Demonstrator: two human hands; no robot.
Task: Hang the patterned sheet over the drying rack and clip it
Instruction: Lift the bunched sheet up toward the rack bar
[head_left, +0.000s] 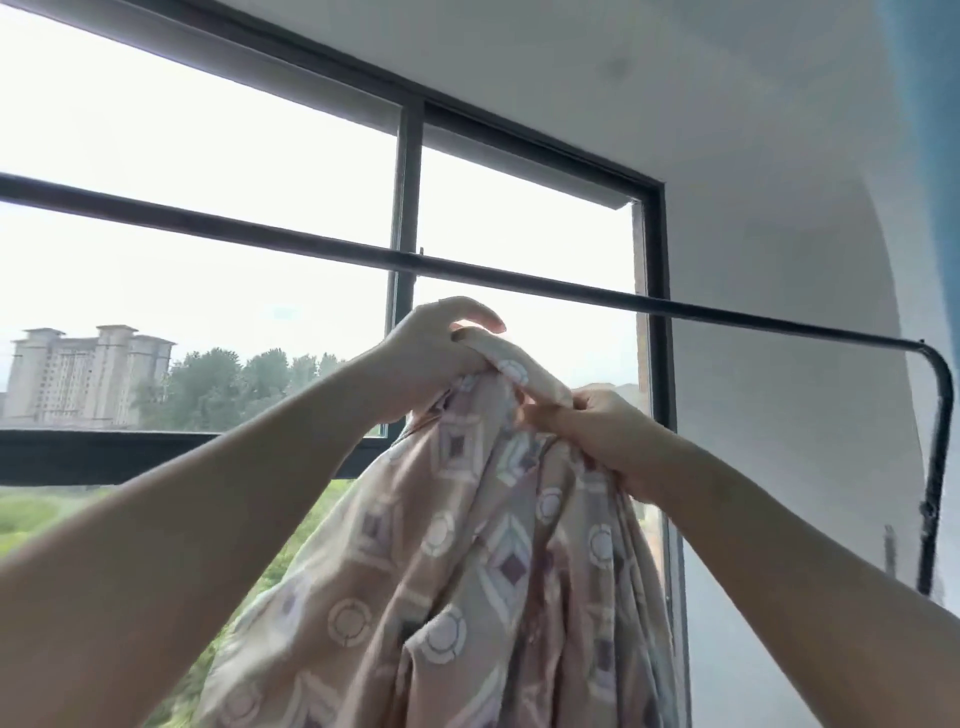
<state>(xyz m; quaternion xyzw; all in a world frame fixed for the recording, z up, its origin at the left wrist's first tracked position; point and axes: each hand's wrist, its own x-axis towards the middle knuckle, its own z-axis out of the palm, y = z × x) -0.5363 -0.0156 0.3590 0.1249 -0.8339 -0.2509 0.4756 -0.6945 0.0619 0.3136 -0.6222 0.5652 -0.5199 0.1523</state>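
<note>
While both arms reach up, the left hand (431, 358) and right hand (602, 436) grip the bunched patterned sheet (467, 561) just below the drying rack (519, 285) bar — not yet draped over it.

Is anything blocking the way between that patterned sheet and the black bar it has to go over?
Nothing visible does. The left hand and right hand grip the bunched top of the patterned sheet just below the rack bar, with only open air between them and it.
</note>
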